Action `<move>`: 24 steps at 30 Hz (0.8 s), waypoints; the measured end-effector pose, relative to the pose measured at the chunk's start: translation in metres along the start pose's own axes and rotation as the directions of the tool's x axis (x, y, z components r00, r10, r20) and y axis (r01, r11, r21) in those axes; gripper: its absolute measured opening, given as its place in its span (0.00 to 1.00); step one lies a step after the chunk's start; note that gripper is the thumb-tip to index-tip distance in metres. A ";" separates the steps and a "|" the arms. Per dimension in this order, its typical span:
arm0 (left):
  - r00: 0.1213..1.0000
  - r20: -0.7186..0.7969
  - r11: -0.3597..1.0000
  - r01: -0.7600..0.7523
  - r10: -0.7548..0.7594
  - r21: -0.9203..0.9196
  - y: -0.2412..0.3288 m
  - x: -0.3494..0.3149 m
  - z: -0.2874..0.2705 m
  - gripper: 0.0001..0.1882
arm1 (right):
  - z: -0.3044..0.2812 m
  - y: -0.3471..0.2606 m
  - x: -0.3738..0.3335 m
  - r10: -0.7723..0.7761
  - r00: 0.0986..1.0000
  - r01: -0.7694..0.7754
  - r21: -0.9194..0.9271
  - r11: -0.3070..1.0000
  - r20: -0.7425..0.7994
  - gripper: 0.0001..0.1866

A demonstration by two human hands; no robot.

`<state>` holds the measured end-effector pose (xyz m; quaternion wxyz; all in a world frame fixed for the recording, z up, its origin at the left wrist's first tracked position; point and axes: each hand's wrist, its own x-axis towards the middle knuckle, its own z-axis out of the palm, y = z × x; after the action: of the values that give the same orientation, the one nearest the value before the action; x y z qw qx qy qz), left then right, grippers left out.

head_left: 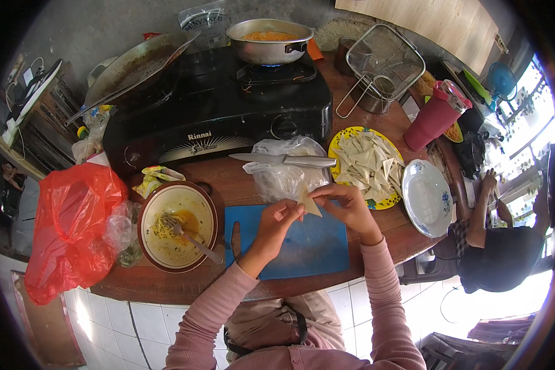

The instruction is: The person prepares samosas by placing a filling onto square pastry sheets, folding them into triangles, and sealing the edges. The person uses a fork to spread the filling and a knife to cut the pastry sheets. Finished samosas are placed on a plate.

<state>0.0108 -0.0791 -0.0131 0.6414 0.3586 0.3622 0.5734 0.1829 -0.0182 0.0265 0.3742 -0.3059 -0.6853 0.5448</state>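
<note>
Above a blue cutting board [305, 250], my left hand [282, 219] pinches one side of a small pale dough wrapper [308, 202] folded to a point. My right hand [345, 206] has its fingers closed at the wrapper's other edge. Just beyond, a knife [296, 161] lies across a clear plastic bag [283, 179]. To the right, a yellow plate [385, 201] carries a heap of folded triangular wrappers [367, 163]. On the left stands a cream bowl [148, 231] with a yellow noodle mixture [169, 226] and a fork [197, 242] in it.
A black gas stove [216, 111] spans the back, with a lit burner under a metal pan [259, 52] of orange food. A wok [135, 68] sits at its left. Right are a white plate [427, 197], a pink tumbler [435, 117] and a wire basket [385, 55]. A red bag [74, 228] lies left; another person [502, 253] is at far right.
</note>
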 end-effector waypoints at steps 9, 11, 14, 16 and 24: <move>0.995 0.077 0.985 -0.069 0.058 0.160 -0.001 -0.002 0.003 0.07 | -0.001 0.001 0.001 0.252 0.956 -0.272 0.131 0.953 0.150 0.13; 0.994 0.090 0.982 -0.078 0.063 0.173 -0.002 -0.002 0.003 0.07 | 0.001 0.004 0.001 0.246 0.951 -0.270 0.116 0.956 0.188 0.14; 0.993 0.096 0.975 -0.092 0.074 0.202 -0.002 -0.003 0.002 0.07 | 0.004 0.009 0.002 0.211 0.962 -0.230 0.100 0.968 0.173 0.13; 0.992 0.099 0.980 -0.094 0.077 0.177 -0.003 -0.005 0.002 0.07 | 0.005 0.011 0.002 0.196 0.966 -0.212 0.086 0.973 0.167 0.14; 0.995 0.037 0.987 -0.100 0.096 0.126 -0.005 -0.005 0.010 0.09 | 0.007 0.002 0.001 0.168 0.977 -0.187 0.142 0.972 0.131 0.12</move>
<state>0.0212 -0.0851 -0.0121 0.5936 0.4250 0.3700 0.5745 0.1766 -0.0205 0.0243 0.3050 -0.3034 -0.6321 0.6444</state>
